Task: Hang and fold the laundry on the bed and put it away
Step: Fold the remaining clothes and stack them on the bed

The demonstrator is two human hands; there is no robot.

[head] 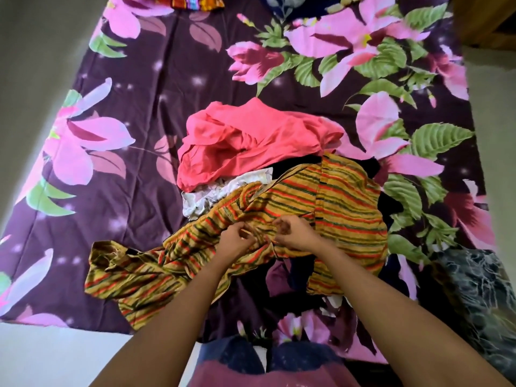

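we pinch the striped garment (pixel 329 202) with our left hand (pixel 237 241) and right hand (pixel 296 233), just below the pink cloth (pixel 251 143)

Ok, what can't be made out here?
Head view:
- Black clothing: mostly buried under the yellow, red and green striped garment.
- White crumpled cloth: half covered by the pink garment.
- Multicoloured striped fabric: cut off by the top edge.
- Grey marbled fabric: cut off by the right edge.

1. The left arm (pixel 187 303) and right arm (pixel 371 291) are stretched forward, bare, converging toward the middle;
2. The left hand (pixel 237 239) is held knuckles-up, fingers curled, striped cloth (pixel 349 196) pinched;
3. The right hand (pixel 296 232) is set near it, likewise curled on that cloth.
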